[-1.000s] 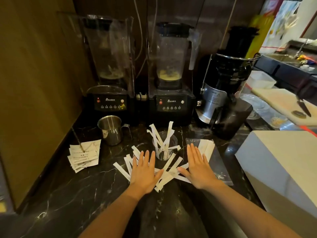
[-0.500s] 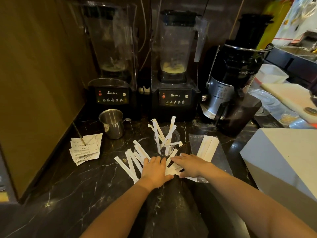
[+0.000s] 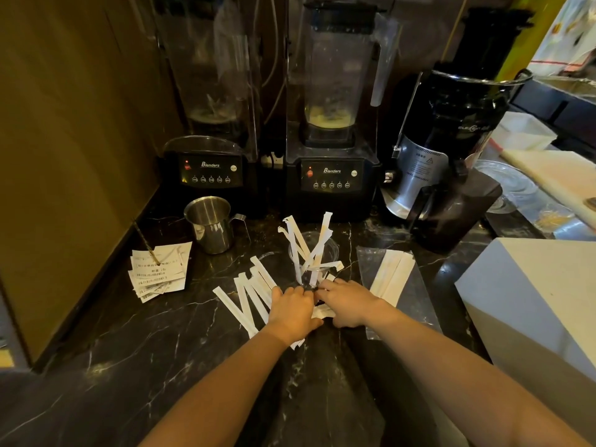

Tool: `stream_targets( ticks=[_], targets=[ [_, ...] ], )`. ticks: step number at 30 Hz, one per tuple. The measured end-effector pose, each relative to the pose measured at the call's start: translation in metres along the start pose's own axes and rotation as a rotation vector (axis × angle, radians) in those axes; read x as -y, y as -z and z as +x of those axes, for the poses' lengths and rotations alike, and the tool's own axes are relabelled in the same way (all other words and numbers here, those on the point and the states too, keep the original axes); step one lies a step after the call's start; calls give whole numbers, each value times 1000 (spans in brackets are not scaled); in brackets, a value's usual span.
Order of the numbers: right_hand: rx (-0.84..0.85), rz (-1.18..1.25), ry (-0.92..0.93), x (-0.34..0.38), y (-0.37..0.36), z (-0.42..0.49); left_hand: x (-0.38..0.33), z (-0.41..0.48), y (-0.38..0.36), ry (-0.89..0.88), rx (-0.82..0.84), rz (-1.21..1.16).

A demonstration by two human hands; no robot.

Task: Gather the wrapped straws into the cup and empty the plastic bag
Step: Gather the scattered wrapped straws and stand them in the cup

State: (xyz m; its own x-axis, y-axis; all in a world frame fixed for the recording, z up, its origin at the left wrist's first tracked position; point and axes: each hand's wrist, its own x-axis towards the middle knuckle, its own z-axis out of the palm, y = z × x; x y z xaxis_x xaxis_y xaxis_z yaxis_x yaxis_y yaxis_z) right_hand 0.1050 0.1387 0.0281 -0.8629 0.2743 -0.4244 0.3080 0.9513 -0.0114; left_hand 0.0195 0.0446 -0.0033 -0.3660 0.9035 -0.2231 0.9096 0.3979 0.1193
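Observation:
A clear plastic cup [image 3: 329,250] stands on the black marble counter with several white wrapped straws [image 3: 317,243] sticking out of it. More wrapped straws [image 3: 250,293] lie fanned on the counter to its left. My left hand [image 3: 292,309] and my right hand [image 3: 350,304] lie side by side just in front of the cup, fingers curled down over loose straws, bunching them between the hands. To the right lies a clear plastic bag [image 3: 416,285] with several wrapped straws [image 3: 392,275] inside it.
Two blenders [image 3: 209,169] [image 3: 332,175] and a black juicer [image 3: 451,150] line the back. A steel jug [image 3: 211,225] and a spike of receipts [image 3: 158,272] sit at left. A white box [image 3: 529,304] stands at right, near the bag.
Both hands went from flat and spread over the loose straws to curled and drawn together in front of the cup, pulling straws inward.

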Motion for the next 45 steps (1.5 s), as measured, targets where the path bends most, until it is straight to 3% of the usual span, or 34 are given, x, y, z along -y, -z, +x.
stream_targets(
  ticks=[28,45],
  targets=[
    [-194,-215,-48,-7,-19,-11,-14,-12,-1,-51,75,-11],
    [-301,-71,-10,3,8,-38,12,-33,48,-59,-45,60]
  ],
)
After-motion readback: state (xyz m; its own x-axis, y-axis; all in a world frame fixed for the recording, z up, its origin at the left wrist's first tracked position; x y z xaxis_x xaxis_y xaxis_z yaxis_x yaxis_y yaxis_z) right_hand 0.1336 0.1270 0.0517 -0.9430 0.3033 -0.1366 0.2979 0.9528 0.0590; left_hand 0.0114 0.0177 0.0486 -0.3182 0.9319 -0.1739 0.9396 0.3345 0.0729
